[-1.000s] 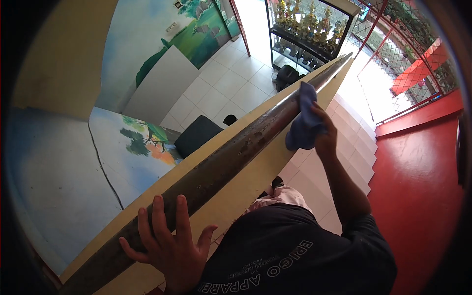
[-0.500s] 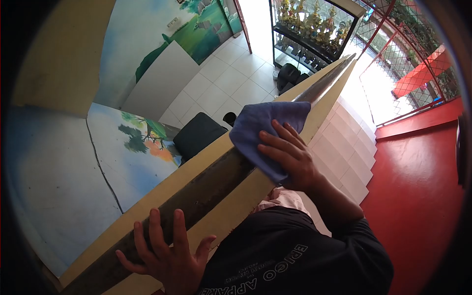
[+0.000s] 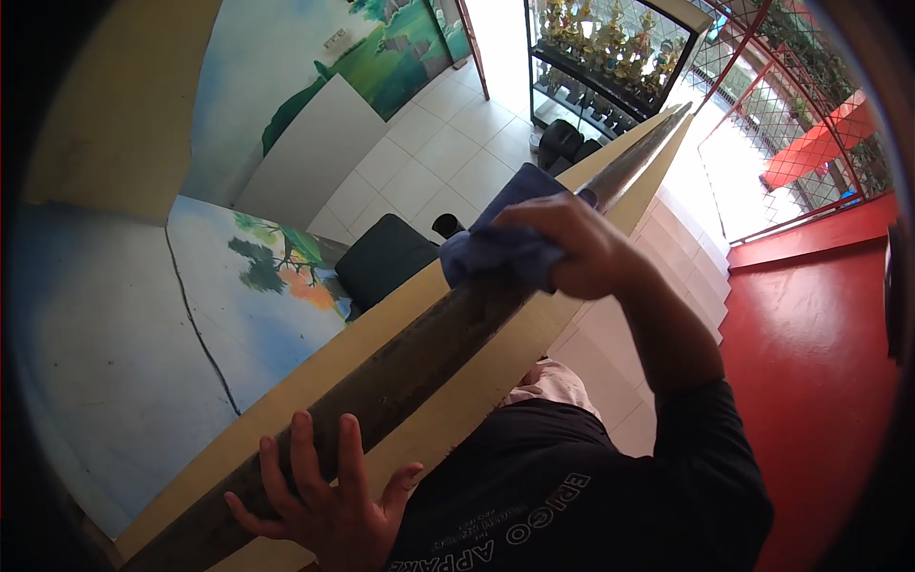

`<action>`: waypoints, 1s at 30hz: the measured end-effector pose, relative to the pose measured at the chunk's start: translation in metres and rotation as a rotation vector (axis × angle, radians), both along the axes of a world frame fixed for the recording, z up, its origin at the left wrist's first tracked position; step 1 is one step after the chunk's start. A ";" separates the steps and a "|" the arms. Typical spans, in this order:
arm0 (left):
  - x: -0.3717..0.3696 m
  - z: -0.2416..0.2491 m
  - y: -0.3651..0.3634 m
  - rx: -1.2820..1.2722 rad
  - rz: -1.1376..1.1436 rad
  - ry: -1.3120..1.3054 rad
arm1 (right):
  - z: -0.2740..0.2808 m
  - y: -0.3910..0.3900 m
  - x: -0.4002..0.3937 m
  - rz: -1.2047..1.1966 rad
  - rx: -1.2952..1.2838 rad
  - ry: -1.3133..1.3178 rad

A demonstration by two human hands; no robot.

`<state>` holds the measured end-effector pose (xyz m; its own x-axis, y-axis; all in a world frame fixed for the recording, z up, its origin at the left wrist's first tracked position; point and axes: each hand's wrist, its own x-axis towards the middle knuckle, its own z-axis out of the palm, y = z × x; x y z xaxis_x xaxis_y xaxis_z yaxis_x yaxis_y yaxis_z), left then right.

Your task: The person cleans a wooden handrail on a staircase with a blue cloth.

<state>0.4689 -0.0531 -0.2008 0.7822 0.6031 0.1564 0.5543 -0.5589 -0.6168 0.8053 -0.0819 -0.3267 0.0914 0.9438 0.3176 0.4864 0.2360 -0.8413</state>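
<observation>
A dark, worn metal handrail (image 3: 410,372) runs diagonally along the top of a cream-coloured half wall (image 3: 286,393). On its lower stretch rests my left hand (image 3: 319,496), fingers spread and nothing held. Further up the rail, my right hand (image 3: 586,250) is closed around a bunched blue-purple cloth (image 3: 500,255). The cloth drapes over the rail, and one part of it sticks up past the far side. My right thumb and some fingertips are hidden by the hand and the folds.
Beyond the wall stand a dark chair (image 3: 386,262) and a cabinet of trophies (image 3: 610,57). Tiled stairs (image 3: 658,286) descend on the right beside a red wall (image 3: 810,381). A mesh gate (image 3: 762,114) is at the upper right, and a painted mural (image 3: 281,262) at left.
My right hand has gone from lying flat on the spread cloth to gripping it, bunched around the rail and slightly higher up. My left hand has hardly moved.
</observation>
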 end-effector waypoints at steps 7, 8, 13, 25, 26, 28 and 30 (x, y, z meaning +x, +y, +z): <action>0.004 0.000 -0.001 0.004 0.014 -0.024 | 0.008 0.026 0.037 -0.013 -0.423 -0.065; 0.005 0.001 -0.001 0.001 0.023 -0.020 | 0.019 0.030 0.012 0.049 -0.357 -0.079; -0.001 0.001 -0.001 -0.007 0.000 0.003 | 0.024 0.008 -0.042 0.212 0.098 -0.181; 0.004 -0.001 0.000 -0.009 0.001 -0.051 | -0.156 -0.100 0.022 -1.025 0.490 0.655; 0.004 -0.002 0.000 -0.006 -0.002 -0.069 | -0.166 -0.090 -0.006 -0.934 0.571 0.694; 0.006 -0.004 0.002 0.007 -0.019 -0.082 | -0.138 -0.070 -0.054 -0.871 0.338 0.056; 0.007 -0.005 0.003 0.034 -0.034 -0.079 | -0.130 -0.055 -0.092 -0.839 0.351 -0.122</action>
<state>0.4755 -0.0506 -0.2058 0.7866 0.5697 0.2381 0.5828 -0.5575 -0.5912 0.7135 -0.1365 -0.4563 0.6501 0.4307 0.6259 0.6945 -0.0027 -0.7195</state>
